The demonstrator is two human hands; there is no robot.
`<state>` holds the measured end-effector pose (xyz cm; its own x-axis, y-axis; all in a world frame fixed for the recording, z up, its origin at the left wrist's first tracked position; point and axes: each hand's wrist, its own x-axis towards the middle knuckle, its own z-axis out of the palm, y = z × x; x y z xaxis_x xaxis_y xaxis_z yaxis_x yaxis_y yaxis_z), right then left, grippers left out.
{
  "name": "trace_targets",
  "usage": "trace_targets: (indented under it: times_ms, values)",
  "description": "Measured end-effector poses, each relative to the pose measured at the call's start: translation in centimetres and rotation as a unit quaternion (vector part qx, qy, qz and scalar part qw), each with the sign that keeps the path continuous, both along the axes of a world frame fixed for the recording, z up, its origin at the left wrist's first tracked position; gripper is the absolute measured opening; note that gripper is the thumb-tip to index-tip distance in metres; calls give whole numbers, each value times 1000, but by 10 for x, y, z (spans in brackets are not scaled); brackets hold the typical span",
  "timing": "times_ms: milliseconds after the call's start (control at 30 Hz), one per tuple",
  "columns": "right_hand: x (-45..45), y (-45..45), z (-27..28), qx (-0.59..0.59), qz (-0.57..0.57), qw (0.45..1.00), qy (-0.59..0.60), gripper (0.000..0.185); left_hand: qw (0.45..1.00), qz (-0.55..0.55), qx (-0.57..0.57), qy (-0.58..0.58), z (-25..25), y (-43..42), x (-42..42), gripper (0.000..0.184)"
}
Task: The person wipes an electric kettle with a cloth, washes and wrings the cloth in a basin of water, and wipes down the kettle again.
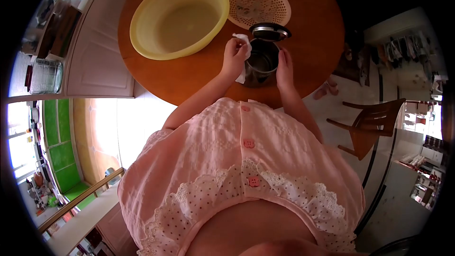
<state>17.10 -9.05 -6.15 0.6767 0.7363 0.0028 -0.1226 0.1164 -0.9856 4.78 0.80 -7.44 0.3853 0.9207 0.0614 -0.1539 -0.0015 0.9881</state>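
A dark pot with a metal rim (262,61) stands near the front edge of the round wooden table, its black lid (270,32) swung up at the far side. At its left, my left hand (234,58) is closed on a white cloth (242,39), part of which hangs down along the pot's side. My right hand (285,68) rests against the pot's right side, fingers together and pointing away from me. The inside of the pot looks dark.
On the wooden table (199,78), a large yellow basin (215,19) stands at the back left. A pink perforated basket (286,7) lies behind the pot. To the right on the floor are a wooden chair (368,121) and pink slippers (326,88).
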Motion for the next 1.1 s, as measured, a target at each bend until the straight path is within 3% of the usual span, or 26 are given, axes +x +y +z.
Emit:
trace_targets:
  times_ms: [33, 133, 233, 433, 633, 833, 933, 1100]
  values:
    - [0, 1, -1, 7, 1, 1000, -7, 31, 1000, 3, 1, -29, 0, 2, 5, 16]
    - [1, 1, 0, 5, 7, 1000, 24, 32, 956, -47, 262, 127, 4, 16, 12, 19]
    - [-1, 1, 1, -24, -15, 1000, 10, 33, 969, -88, 166, 162, 7, 17, 14, 22]
    - [3, 3, -10, -42, -30, 998, -30, 34, 979, -46, 105, 170, 25, 8, 14, 21]
    - [5, 1, -11, -30, 10, 999, -17, 36, 945, -56, 248, 207, 36, 10, 18, 15]
    - [2, 5, -5, 29, 50, 998, 33, 40, 918, -53, 249, 304, 34, 11, 19, 15]
    - [1, 5, -6, 13, 47, 999, 5, 43, 938, -39, 233, 252, 36, 8, 17, 15]
    - [-12, 3, 17, -76, -17, 997, 1, 44, 982, -22, 93, 164, 11, 2, 16, 18]
